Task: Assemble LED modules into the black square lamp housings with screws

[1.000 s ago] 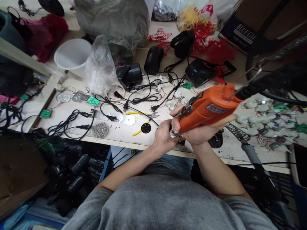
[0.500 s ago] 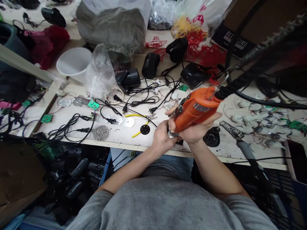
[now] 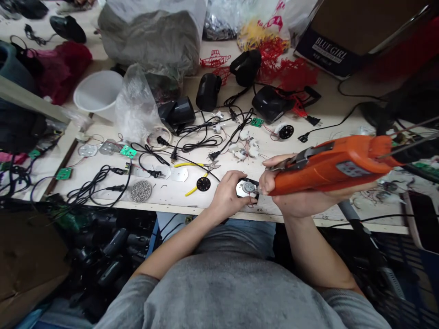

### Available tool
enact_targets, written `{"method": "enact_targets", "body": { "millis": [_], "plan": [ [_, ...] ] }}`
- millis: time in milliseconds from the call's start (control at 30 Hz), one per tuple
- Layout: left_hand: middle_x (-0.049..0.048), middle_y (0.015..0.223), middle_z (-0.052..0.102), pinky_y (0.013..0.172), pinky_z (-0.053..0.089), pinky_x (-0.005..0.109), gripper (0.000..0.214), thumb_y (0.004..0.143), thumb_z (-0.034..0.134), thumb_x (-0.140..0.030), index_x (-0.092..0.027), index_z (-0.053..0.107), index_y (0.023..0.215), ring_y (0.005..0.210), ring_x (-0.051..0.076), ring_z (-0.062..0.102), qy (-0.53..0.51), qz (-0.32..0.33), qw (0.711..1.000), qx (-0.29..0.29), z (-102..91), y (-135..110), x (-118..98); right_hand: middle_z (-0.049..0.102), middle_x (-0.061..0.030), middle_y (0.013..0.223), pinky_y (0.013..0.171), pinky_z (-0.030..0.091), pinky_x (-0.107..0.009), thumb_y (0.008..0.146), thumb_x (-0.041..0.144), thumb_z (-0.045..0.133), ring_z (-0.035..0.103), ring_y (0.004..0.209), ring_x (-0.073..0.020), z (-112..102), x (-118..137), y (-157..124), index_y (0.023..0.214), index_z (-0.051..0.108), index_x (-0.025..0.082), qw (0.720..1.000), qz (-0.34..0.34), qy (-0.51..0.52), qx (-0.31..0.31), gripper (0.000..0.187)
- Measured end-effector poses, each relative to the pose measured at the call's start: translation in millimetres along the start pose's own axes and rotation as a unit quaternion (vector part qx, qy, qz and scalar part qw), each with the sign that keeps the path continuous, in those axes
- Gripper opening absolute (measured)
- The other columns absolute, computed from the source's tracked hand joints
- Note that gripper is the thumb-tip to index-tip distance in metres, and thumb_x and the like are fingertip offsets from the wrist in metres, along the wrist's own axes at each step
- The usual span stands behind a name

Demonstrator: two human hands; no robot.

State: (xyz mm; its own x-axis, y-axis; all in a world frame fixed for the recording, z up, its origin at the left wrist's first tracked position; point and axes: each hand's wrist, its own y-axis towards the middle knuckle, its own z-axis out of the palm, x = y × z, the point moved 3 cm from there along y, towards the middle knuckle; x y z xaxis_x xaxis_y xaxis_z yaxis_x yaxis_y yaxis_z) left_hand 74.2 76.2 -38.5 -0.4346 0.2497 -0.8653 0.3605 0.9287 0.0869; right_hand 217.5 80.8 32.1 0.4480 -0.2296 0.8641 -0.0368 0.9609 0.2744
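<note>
An orange electric screwdriver (image 3: 318, 167) lies tilted sideways in my right hand (image 3: 298, 196), with my fingers wrapped round its body. Its tip end points left, toward a small motor on a metal plate (image 3: 247, 186) set in a black housing. Fingers and thumb of my left hand (image 3: 228, 194) grip the edges of that motor assembly on the table. Thin red wires come off it. Just left of my left hand lie a black perforated disc (image 3: 203, 184) and yellow-handled cutters (image 3: 195, 165), the disc lying over one handle.
A round dish of screws (image 3: 140, 191) sits near the table's front edge. Black power cords (image 3: 202, 144) and white motors (image 3: 245, 148) spread behind my hands. Farther back stand black plastic housings (image 3: 272, 104), a white tub (image 3: 98, 93) and a cardboard box (image 3: 329, 50). A phone (image 3: 423, 214) lies far right.
My right hand has swung the electric screwdriver right, off the motor assembly, and tipped it from steep to nearly level. My left hand still holds the assembly, now more exposed.
</note>
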Motion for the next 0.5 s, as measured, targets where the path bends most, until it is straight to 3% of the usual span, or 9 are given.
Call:
{"method": "enact_targets", "body": {
  "millis": [300, 500],
  "plan": [
    [0.0057, 0.111, 0.066, 0.094, 0.053, 0.041, 0.061, 0.059, 0.094, -0.027, -0.02, 0.06, 0.11, 0.107, 0.026, 0.065, 0.003, -0.011, 1.0, -0.007, 0.4, 1, 1, 0.06, -0.0042, 0.058, 0.04, 0.042, -0.034, 0.067, 0.098, 0.043, 0.052, 0.045, -0.0186, -6, -5, -3, 0.096, 0.075, 0.021, 1.0, 0.015, -0.001, 0.009, 0.088],
    [0.0062, 0.111, 0.067, 0.094, 0.052, 0.04, 0.061, 0.06, 0.094, -0.027, -0.019, 0.06, 0.11, 0.109, 0.026, 0.064, 0.002, -0.016, 1.0, -0.016, 0.7, -1, 0, 0.055, -0.0033, 0.049, 0.032, 0.036, -0.032, 0.06, 0.103, 0.04, 0.049, 0.04, -0.0187, 9, -4, 4, 0.083, 0.077, 0.025, 0.998, 0.054, -0.034, -0.004, 0.089]
  ]
}}
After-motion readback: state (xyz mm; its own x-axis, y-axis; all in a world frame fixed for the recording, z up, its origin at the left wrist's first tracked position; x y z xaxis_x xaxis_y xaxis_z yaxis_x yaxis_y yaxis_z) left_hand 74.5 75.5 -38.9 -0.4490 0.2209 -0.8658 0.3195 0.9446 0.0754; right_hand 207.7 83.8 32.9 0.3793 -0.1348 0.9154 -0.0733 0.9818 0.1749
